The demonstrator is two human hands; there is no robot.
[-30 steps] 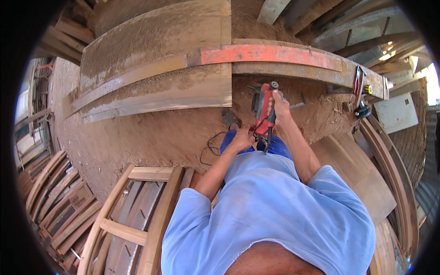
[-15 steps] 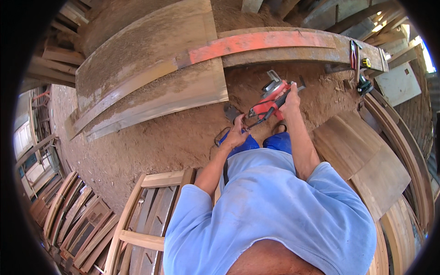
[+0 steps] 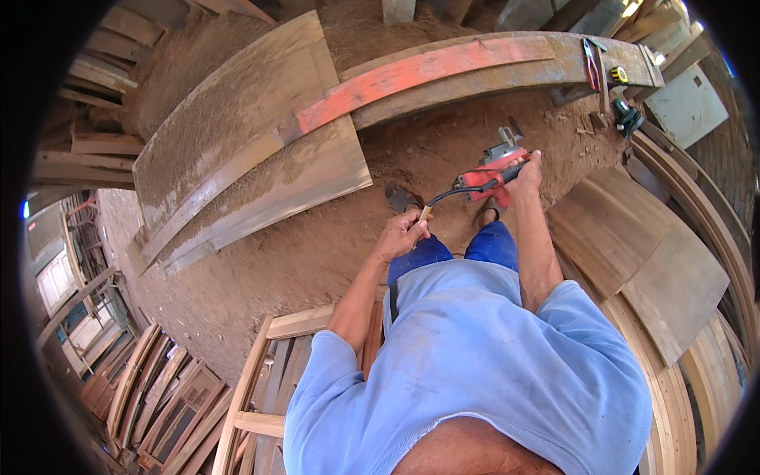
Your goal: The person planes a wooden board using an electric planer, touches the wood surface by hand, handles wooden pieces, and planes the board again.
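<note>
My right hand [image 3: 526, 176] is closed around the black handle of a red corded circular saw [image 3: 492, 181], held in front of my thighs. The saw's grey metal base and guard point away from me. A black cord [image 3: 459, 190] curves from the saw toward my left hand [image 3: 406, 233]. There my left fingers pinch the cord's end together with a short tan piece [image 3: 426, 213], whose kind I cannot make out. Beyond the saw, a long curved beam [image 3: 463, 90] carries an orange-red strip [image 3: 419, 75].
A large dusty board [image 3: 245, 103] lies at the left under the strip. Pliers [image 3: 591, 63], a hammer [image 3: 603, 83], a tape measure [image 3: 619, 75] and a dark green power tool [image 3: 628, 117] are at the beam's right end. A wooden frame [image 3: 260, 423] and flat boards [image 3: 609, 237] flank me.
My right hand has moved the saw slightly right and turned it. My left hand has drawn away from the saw's body, with more cord showing between them. The view has shifted a little.
</note>
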